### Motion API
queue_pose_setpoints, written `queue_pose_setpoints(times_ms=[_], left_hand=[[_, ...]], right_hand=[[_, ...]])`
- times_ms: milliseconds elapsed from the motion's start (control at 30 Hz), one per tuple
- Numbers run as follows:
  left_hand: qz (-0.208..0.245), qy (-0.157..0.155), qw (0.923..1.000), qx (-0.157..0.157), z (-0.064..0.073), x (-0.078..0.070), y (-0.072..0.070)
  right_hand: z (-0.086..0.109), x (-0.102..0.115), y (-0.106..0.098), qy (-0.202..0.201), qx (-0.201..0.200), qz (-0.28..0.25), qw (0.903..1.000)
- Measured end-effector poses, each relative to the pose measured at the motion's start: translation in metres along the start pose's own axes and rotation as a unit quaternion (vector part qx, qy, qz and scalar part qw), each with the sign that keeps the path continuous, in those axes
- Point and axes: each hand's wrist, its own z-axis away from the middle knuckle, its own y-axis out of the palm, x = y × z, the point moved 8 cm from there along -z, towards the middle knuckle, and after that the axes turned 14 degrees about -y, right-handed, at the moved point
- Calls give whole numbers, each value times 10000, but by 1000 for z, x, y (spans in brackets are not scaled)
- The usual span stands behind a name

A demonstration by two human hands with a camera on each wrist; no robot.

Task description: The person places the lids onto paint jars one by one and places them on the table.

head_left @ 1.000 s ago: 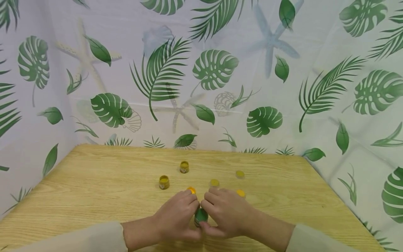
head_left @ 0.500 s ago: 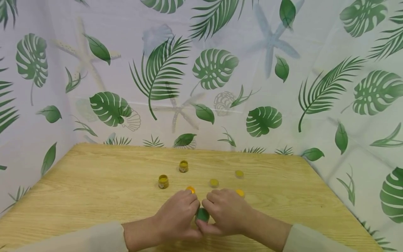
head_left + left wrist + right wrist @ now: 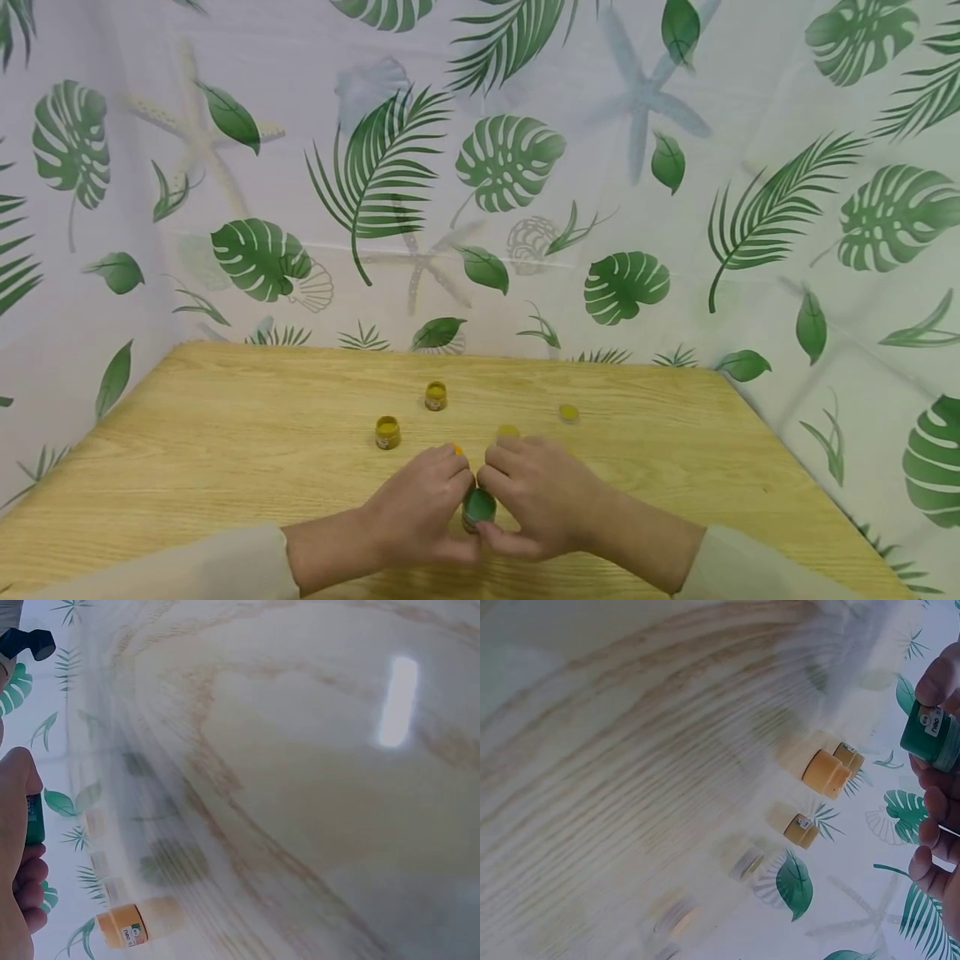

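Note:
A small green paint jar (image 3: pixel 478 510) is held between my two hands near the front of the table. My left hand (image 3: pixel 416 508) grips it from the left, fingers curled. From the other side my right hand (image 3: pixel 543 500) holds it, with the thumb at the near side of its top. The right wrist view shows the green jar (image 3: pixel 927 733) tilted, with a white label and a clear rim that looks like its lid. Only a sliver of green jar (image 3: pixel 34 819) appears in the left wrist view. An orange jar (image 3: pixel 457 450) is mostly hidden behind my left hand.
Two dark-yellow paint jars, one nearer (image 3: pixel 387 433) and one farther (image 3: pixel 436 397), stand lidless on the wooden table (image 3: pixel 247 450). A yellowish round lid (image 3: pixel 568 413) lies at the right. Another lid (image 3: pixel 507 431) shows just beyond my right hand. A leaf-printed cloth (image 3: pixel 480 208) hangs behind.
My right hand has shifted slightly forward and now covers the orange-yellow lid that showed behind it. The green jar tipped a little between my hands and back. Both hands keep hold of it.

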Motion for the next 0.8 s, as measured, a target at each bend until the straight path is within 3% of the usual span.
queue_pose_setpoints(times_ms=[433,800], left_hand=[[-336,-280,9986,310,-1,4,5],[-394,-328,9984,235,-1,4,5]], right_hand=[[0,3,2,144,-221,306,9992],[-2,5,3,185,-506,622,9966]])
